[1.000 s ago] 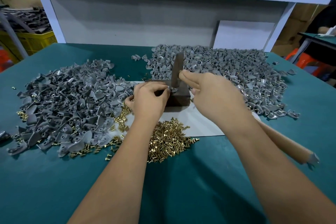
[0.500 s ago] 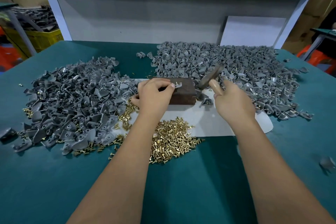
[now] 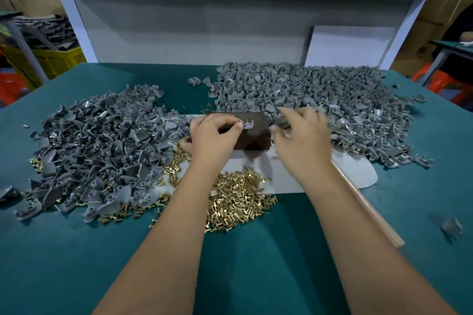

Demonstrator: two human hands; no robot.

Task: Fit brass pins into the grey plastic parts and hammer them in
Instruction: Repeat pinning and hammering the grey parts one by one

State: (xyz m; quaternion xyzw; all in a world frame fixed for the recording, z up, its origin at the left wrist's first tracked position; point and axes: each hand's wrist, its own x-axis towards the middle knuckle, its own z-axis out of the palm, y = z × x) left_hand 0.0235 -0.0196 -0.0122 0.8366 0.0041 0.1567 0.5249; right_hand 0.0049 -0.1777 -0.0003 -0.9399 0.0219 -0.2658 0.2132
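Observation:
A dark brown block (image 3: 253,139) stands on a white sheet (image 3: 355,174) at mid-table. My left hand (image 3: 213,135) pinches a grey plastic part (image 3: 248,124) with brass pins standing up in it, on top of the block. My right hand (image 3: 302,140), blurred by motion, grips a hammer close to its head at the block's right edge. The hammer's wooden handle (image 3: 368,212) runs back under my right forearm. Loose brass pins (image 3: 238,202) lie heaped in front of the block.
A pile of grey parts (image 3: 102,151) covers the left of the green table (image 3: 76,263); a bigger pile (image 3: 307,92) lies at the back right. One blurred grey part (image 3: 451,227) sits alone at the right. A grey back panel (image 3: 192,28) closes the far side.
The hammer head has swung from upright over the block down to the block's right edge. My left hand has kept the grey part on the block.

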